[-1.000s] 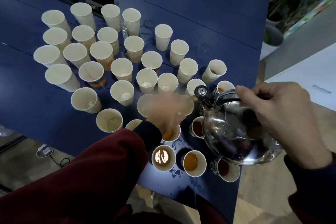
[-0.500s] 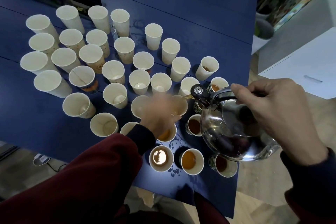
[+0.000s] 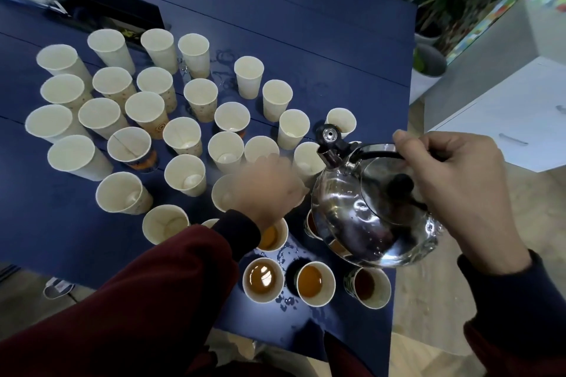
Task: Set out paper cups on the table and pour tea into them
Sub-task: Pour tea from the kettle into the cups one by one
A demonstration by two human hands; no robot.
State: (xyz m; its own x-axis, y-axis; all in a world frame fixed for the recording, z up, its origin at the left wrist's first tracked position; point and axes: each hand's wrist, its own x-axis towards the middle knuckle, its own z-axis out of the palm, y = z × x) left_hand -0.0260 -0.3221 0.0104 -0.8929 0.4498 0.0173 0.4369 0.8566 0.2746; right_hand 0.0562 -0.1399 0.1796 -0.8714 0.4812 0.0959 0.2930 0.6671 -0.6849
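Several white paper cups (image 3: pixel 200 98) stand empty on the blue table (image 3: pixel 306 40). Cups filled with brown tea (image 3: pixel 262 279) sit along the near edge. My right hand (image 3: pixel 450 180) grips the black handle of a shiny steel kettle (image 3: pixel 370 214), which is tilted with its spout (image 3: pixel 329 144) toward the far left. My left hand (image 3: pixel 269 187) is blurred. It lies just left of the kettle with its fingers curled round a paper cup (image 3: pixel 306 190) that it mostly hides.
Tea is spilled on the table (image 3: pixel 288 254) around the filled cups. A black box (image 3: pixel 113 6) lies at the far left behind the cups. To the right of the table's edge stand a white cabinet (image 3: pixel 505 119) and potted plants (image 3: pixel 428 61).
The kettle has moved away from me over the cups and now hides the tea cup behind its spout. My left hand has stayed on its cup beside the kettle.
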